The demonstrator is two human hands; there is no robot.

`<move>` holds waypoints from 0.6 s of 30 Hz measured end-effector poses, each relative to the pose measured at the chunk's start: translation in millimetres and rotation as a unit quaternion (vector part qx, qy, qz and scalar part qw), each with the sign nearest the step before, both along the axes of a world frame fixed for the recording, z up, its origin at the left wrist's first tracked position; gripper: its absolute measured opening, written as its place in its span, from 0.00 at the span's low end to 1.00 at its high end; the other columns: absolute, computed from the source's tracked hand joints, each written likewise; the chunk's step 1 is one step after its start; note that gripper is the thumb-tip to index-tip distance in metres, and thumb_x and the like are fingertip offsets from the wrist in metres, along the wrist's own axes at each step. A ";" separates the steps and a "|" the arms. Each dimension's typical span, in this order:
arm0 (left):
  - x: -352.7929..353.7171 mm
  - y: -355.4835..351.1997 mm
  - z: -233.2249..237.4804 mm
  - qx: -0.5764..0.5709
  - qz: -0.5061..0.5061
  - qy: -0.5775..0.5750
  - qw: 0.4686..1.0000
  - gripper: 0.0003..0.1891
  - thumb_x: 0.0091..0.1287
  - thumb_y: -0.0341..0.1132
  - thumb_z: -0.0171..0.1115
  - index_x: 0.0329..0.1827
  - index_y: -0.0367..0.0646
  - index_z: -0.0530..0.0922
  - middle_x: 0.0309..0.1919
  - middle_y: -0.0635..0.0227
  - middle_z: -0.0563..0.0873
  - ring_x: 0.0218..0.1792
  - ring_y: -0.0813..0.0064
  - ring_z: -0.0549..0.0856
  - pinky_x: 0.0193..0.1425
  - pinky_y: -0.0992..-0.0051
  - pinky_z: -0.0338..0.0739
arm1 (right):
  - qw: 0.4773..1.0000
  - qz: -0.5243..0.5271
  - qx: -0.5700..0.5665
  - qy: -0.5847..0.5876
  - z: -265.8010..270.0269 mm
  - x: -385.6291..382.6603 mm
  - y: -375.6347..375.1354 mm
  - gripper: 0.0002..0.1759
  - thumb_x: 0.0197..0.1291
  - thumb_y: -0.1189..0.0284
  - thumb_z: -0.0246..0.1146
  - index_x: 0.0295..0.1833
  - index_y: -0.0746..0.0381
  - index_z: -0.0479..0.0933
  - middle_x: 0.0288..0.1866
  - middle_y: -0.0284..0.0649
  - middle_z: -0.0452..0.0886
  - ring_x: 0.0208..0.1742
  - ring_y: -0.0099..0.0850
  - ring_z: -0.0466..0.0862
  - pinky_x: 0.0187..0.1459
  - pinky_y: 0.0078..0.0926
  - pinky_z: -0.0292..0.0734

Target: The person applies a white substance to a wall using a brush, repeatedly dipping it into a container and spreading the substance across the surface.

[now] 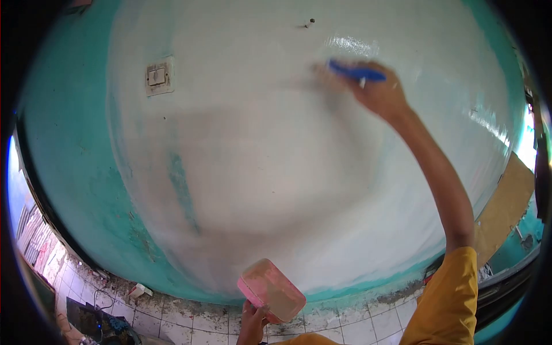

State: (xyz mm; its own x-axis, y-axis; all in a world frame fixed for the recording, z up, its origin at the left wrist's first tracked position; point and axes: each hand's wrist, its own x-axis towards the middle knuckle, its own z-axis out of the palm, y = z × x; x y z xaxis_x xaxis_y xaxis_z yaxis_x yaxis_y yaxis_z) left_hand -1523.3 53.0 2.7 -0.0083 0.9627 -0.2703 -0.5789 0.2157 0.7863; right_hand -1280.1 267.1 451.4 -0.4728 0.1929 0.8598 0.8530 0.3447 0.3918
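My right hand [386,98] is raised against the wall [247,144], its fingers closed round the blue handle of a paintbrush [368,74]. Motion smears the fingertips and the brush head, so the bristles do not show clearly. Wet, shiny whitish paint covers much of the wall around the brush, with turquoise left showing at the sides and along the bottom. Low in the view, my left hand [251,323] grips a pink plastic tub [261,287] by its near side. The tub is tilted, and some pale paint appears to lie in it.
A light switch [157,77] sits on the wall at upper left, and a small peg [311,22] sticks out near the top. White floor tiles [175,332] run along the wall's foot. Dark clutter [95,322] lies at lower left; a brown board [506,201] leans at right.
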 end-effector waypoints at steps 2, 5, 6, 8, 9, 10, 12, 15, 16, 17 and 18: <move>-3.2 -3.9 6.2 -0.007 -0.005 0.003 1.000 0.28 0.66 0.31 0.59 0.68 0.37 0.60 0.56 0.53 0.77 0.54 0.60 0.82 0.49 0.60 0.86 | 0.990 0.046 0.136 0.019 25.5 3.7 5.1 0.11 0.62 0.66 0.67 0.47 0.59 0.84 0.40 0.42 0.86 0.39 0.42 0.82 0.43 0.36 0.79; -5.9 -9.7 18.3 -0.013 -0.010 0.001 1.000 0.27 0.66 0.30 0.59 0.67 0.38 0.61 0.56 0.54 0.77 0.54 0.61 0.82 0.49 0.60 0.86 | 0.995 -0.028 0.094 -0.010 3.7 4.5 2.1 0.16 0.57 0.71 0.64 0.52 0.54 0.82 0.44 0.41 0.85 0.40 0.42 0.82 0.41 0.37 0.80; -7.1 -10.0 20.6 -0.008 -0.011 -0.004 1.000 0.26 0.66 0.30 0.59 0.66 0.38 0.62 0.56 0.54 0.77 0.54 0.61 0.82 0.50 0.60 0.86 | 0.995 -0.081 0.044 -0.028 -20.7 8.0 5.1 0.21 0.55 0.73 0.63 0.56 0.49 0.81 0.45 0.39 0.85 0.41 0.42 0.82 0.41 0.37 0.82; -12.1 -6.9 4.1 -0.007 -0.008 -0.007 1.000 0.26 0.66 0.30 0.59 0.66 0.38 0.62 0.56 0.54 0.77 0.54 0.61 0.82 0.50 0.60 0.86 | 0.994 -0.035 -0.004 -0.100 -84.6 -0.5 -3.3 0.25 0.52 0.75 0.62 0.58 0.48 0.80 0.44 0.38 0.85 0.41 0.41 0.82 0.40 0.35 0.83; -14.1 -6.2 -2.8 -0.005 -0.004 -0.009 1.000 0.26 0.66 0.30 0.60 0.66 0.39 0.62 0.56 0.55 0.77 0.53 0.61 0.83 0.50 0.60 0.86 | 0.991 0.001 -0.045 -0.123 -118.4 -4.5 -9.2 0.24 0.52 0.74 0.63 0.58 0.49 0.80 0.45 0.37 0.85 0.42 0.40 0.82 0.40 0.35 0.83; -15.3 -6.9 -3.2 -0.008 -0.006 -0.010 1.000 0.26 0.66 0.30 0.60 0.66 0.39 0.62 0.56 0.55 0.77 0.53 0.61 0.83 0.50 0.60 0.86 | 0.985 0.038 -0.086 -0.145 -141.7 -7.6 -16.2 0.23 0.53 0.74 0.63 0.58 0.49 0.80 0.45 0.37 0.85 0.42 0.39 0.82 0.40 0.35 0.83; -17.5 -6.2 -0.9 -0.009 -0.009 -0.026 1.000 0.29 0.65 0.30 0.62 0.66 0.38 0.59 0.58 0.56 0.75 0.55 0.65 0.82 0.51 0.66 0.84 | 0.971 0.024 -0.191 -0.142 -153.7 -10.2 -29.0 0.22 0.54 0.72 0.63 0.57 0.50 0.80 0.44 0.37 0.85 0.42 0.39 0.83 0.41 0.35 0.82; -18.8 -5.8 -1.9 -0.017 -0.014 -0.022 1.000 0.28 0.65 0.30 0.62 0.65 0.39 0.59 0.58 0.56 0.76 0.55 0.65 0.82 0.51 0.66 0.85 | 0.966 0.017 -0.220 -0.136 -125.5 2.0 -12.9 0.19 0.57 0.69 0.64 0.56 0.51 0.81 0.42 0.37 0.85 0.42 0.39 0.83 0.43 0.36 0.82; -18.6 -6.5 -2.3 -0.018 -0.015 -0.021 1.000 0.28 0.65 0.30 0.62 0.65 0.39 0.59 0.58 0.56 0.76 0.55 0.65 0.82 0.51 0.66 0.85 | 0.980 0.024 -0.148 -0.132 -105.4 7.2 0.9 0.18 0.58 0.67 0.65 0.55 0.52 0.82 0.41 0.38 0.85 0.41 0.40 0.83 0.44 0.37 0.81; -17.9 -7.3 -2.7 -0.018 -0.017 -0.021 0.999 0.28 0.65 0.30 0.62 0.65 0.39 0.59 0.58 0.56 0.76 0.55 0.65 0.82 0.52 0.65 0.85 | 0.991 0.008 -0.117 -0.064 -79.7 3.6 4.8 0.17 0.59 0.66 0.65 0.54 0.52 0.82 0.41 0.38 0.86 0.40 0.40 0.83 0.44 0.37 0.81; -17.1 -8.7 -2.8 -0.018 -0.018 -0.020 0.999 0.28 0.65 0.30 0.62 0.65 0.39 0.59 0.58 0.56 0.76 0.55 0.65 0.82 0.52 0.65 0.85 | 0.996 -0.007 -0.085 0.005 -50.5 -0.9 3.4 0.16 0.60 0.64 0.65 0.53 0.53 0.83 0.41 0.37 0.86 0.39 0.41 0.82 0.44 0.38 0.80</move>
